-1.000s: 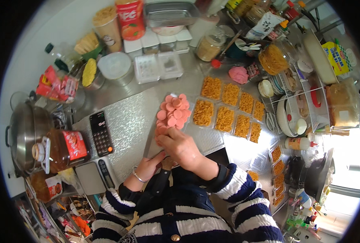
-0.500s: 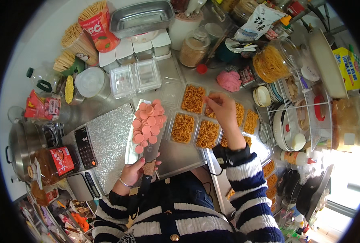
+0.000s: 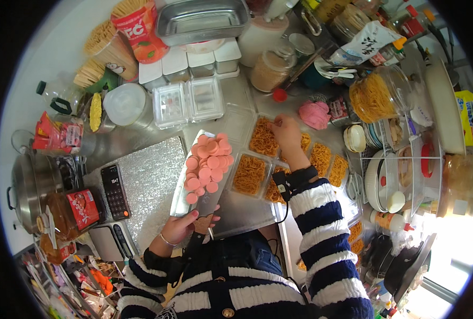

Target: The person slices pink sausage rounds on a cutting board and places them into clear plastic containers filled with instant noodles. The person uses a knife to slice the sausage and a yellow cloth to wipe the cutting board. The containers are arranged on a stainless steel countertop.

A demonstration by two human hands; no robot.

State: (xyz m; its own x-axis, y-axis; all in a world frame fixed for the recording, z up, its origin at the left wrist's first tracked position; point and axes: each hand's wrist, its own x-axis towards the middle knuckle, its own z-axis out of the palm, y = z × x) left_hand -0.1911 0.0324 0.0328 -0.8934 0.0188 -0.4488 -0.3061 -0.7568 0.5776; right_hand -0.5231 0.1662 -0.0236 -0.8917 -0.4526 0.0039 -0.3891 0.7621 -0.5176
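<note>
My left hand grips a cleaver near its handle, with the broad blade held flat. A heap of round pink sausage slices lies on the blade. My right hand is over a clear plastic box of brown noodles, its fingers pinched together and pointing down at the noodles. What the fingertips hold, if anything, is hidden. More noodle boxes stand around it, among them a nearer one and one at the right, partly behind my right arm.
A silvery board lies at the left, carrying a black calculator. Empty clear boxes stand behind the blade. A wire rack with bowls edges the right side. Jars and a metal pan line the back.
My right hand has moved left from the middle boxes to the far-left noodle box and lowered its fingertips. My left hand still holds the cleaver with the slices. The whole view has shifted slightly.
</note>
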